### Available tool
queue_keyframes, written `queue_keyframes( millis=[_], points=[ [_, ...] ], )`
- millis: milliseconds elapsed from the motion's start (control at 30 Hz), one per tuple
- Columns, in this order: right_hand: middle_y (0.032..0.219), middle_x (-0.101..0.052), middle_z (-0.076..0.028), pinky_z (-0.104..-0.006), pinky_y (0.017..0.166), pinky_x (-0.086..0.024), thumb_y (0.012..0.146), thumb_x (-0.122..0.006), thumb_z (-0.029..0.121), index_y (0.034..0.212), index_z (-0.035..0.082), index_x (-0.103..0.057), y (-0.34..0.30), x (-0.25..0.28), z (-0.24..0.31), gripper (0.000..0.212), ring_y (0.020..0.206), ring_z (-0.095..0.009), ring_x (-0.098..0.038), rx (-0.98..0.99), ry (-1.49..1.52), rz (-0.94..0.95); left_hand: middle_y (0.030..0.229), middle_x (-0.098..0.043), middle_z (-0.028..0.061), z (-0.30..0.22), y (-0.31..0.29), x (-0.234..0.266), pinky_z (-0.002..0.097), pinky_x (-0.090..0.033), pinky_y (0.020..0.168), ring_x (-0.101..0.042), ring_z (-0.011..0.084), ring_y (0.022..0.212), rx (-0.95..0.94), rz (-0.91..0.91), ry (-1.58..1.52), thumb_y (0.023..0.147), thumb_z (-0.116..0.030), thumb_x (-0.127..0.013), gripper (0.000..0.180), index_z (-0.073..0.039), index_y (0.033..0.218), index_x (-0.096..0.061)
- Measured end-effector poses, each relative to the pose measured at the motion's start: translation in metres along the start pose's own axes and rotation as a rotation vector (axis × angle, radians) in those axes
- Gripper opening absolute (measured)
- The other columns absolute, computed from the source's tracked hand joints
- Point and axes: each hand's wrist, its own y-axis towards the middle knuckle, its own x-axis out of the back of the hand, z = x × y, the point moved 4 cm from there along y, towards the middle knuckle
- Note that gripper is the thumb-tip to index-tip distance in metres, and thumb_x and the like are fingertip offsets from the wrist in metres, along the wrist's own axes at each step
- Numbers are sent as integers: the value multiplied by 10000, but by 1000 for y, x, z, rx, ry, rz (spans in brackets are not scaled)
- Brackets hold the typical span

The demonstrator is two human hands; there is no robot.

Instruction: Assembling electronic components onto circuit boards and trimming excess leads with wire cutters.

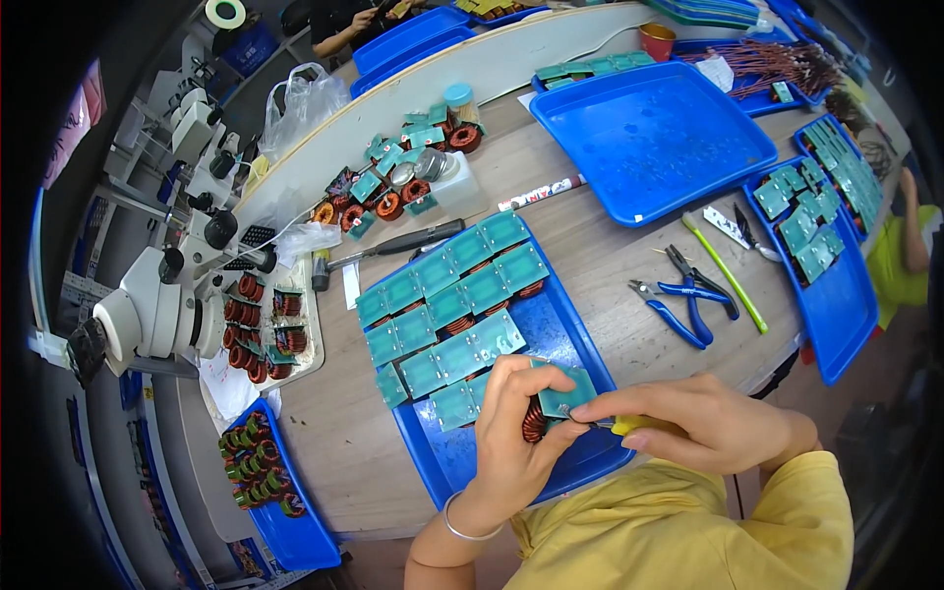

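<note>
My left hand (506, 447) grips a small green circuit board (572, 387) between fingers and thumb, over the near end of a blue tray (562, 329). A copper-wound ring coil (533, 424) shows under that board. In my right hand (713, 425) is a yellow-handled tool (644, 426) with a thin shaft; its fingers are closed round it. The tool's tip is close to the board's lower right corner, by my left thumb; whether it touches is hidden. Rows of similar green boards (462, 300) with coils beneath lie in the tray.
Blue-handled pliers (688, 313) and a green brush (726, 273) lie at right, near a large blue tray (629, 128). Left are a hammer (393, 246), a microscope (147, 305) and a tray of coils (280, 526). Another person's arm (913, 226) shows at far right.
</note>
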Motion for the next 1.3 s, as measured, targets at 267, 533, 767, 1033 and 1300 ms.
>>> queue_keyframes(
  millis=[267, 533, 767, 1033, 1300],
  points=[
    [1041, -619, -130, -303, 610, -502, 820, -571, 7, 1176, 38, -515, -1, -6, 0, 362, 720, -240, -641, 111, -84, -116, 888, -509, 85, 2, 1, -1, 309, -415, 692, -490, 232, 816, 7, -14, 4, 708, -153, -726, 340, -26, 953, -528],
    [1058, -611, -133, -306, 620, -508, 814, -574, -1, 1183, 39, -504, -1, -8, -2, 378, 735, -251, -643, 114, -118, -110, 874, -505, 86, 5, -1, -1, 307, -414, 683, -487, 233, 799, 32, -31, 27, 709, -172, -732, 339, -31, 943, -531],
    [1024, -616, -132, -303, 592, -504, 811, -580, -1, 1196, 44, -495, 0, -8, -2, 397, 717, -248, -637, 130, -108, -135, 873, -501, 89, 4, 1, -1, 308, -414, 678, -488, 235, 792, 26, -37, 1, 707, -165, -731, 331, -34, 938, -533],
    [881, -611, -111, -289, 544, -484, 812, -578, 0, 1224, 70, -486, -2, -13, -2, 428, 646, -225, -611, 110, -248, -165, 857, -475, 89, 6, 1, -1, 305, -403, 635, -477, 230, 761, 33, -31, 16, 713, -156, -725, 320, -35, 936, -530],
    [741, -558, -87, -300, 501, -459, 807, -582, 7, 1234, 83, -482, -6, -17, 2, 445, 579, -216, -575, 96, -380, -231, 852, -466, 91, 6, 1, -1, 300, -400, 625, -470, 229, 751, 36, -36, 31, 705, -140, -728, 326, -30, 935, -526]
  ],
)
